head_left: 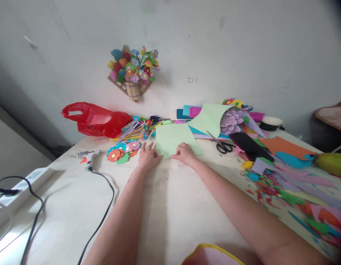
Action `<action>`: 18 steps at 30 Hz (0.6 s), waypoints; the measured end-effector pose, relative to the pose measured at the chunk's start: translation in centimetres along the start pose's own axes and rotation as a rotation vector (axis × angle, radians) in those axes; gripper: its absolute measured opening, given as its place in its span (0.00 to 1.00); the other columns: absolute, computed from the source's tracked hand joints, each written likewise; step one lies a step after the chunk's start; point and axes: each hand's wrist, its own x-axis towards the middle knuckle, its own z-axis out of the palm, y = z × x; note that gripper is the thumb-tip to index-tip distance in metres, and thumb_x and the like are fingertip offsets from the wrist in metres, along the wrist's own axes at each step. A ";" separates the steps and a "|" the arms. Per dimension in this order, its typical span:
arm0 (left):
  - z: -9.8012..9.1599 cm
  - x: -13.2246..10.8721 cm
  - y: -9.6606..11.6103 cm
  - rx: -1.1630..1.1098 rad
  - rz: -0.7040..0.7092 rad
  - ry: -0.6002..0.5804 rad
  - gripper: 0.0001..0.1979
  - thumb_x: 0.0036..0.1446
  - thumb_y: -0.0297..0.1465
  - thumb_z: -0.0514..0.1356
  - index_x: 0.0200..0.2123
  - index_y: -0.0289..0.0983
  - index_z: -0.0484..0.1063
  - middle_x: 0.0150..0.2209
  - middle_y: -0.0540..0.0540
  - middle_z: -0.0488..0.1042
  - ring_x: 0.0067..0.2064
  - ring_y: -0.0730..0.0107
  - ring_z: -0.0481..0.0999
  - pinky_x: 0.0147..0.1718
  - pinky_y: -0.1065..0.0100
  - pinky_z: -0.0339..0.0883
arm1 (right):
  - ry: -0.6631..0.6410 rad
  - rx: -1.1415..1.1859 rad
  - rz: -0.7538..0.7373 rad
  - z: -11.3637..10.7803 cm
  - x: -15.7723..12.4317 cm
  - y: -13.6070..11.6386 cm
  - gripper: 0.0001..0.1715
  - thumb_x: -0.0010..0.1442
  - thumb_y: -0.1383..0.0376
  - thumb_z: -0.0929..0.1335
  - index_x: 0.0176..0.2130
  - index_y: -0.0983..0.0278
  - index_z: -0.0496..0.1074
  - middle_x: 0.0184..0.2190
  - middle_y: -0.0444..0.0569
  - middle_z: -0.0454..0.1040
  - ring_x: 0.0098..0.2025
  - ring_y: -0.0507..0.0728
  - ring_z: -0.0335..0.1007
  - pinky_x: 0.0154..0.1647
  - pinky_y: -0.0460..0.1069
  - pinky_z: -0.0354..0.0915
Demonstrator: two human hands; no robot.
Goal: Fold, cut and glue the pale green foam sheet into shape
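Note:
A pale green sheet (177, 138) lies flat on the table in front of me. At its near left corner, my left hand (149, 156) pinches the edge between thumb and fingers. My right hand (184, 153) has its fingers curled together on the near edge, a little right of the left hand. Left of my left hand are colourful paper flowers (123, 156). Black scissors (224, 147) rest to the right of the sheet. Behind them, a rolled pale green sheet (207, 117) wraps a purple flower (231, 121).
A white glue gun (92, 158) with a black cord and a power strip (24, 186) are at left. A red plastic bag (97, 119) sits at the back left. On the right are a black phone (250, 147), an orange sheet (287, 145) and scattered scraps (294, 198).

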 end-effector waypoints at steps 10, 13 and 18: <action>-0.6 -0.7 -0.2 0.110 -0.144 0.064 0.27 0.45 0.43 0.54 0.50 0.43 0.60 0.62 0.48 0.42 0.60 0.51 0.24 0.55 0.46 0.26 | 0.055 -0.003 0.039 0.5 0.1 0.3 0.21 0.39 0.51 0.70 0.29 0.63 0.68 0.40 0.51 0.62 0.41 0.57 0.56 0.42 0.48 0.54; -0.7 -0.8 0.9 0.142 -0.082 0.134 0.29 0.47 0.44 0.51 0.53 0.42 0.56 0.62 0.47 0.42 0.61 0.54 0.24 0.55 0.47 0.25 | 0.063 -0.004 0.032 0.5 0.1 0.3 0.21 0.39 0.51 0.71 0.29 0.63 0.68 0.39 0.51 0.63 0.41 0.57 0.56 0.42 0.48 0.54; 0.1 -0.7 3.8 0.170 0.097 0.171 0.31 0.48 0.45 0.51 0.55 0.41 0.56 0.61 0.46 0.43 0.61 0.54 0.25 0.55 0.47 0.22 | 0.087 -0.014 0.023 0.6 0.1 0.3 0.20 0.40 0.52 0.70 0.30 0.64 0.69 0.40 0.51 0.64 0.41 0.57 0.57 0.43 0.49 0.53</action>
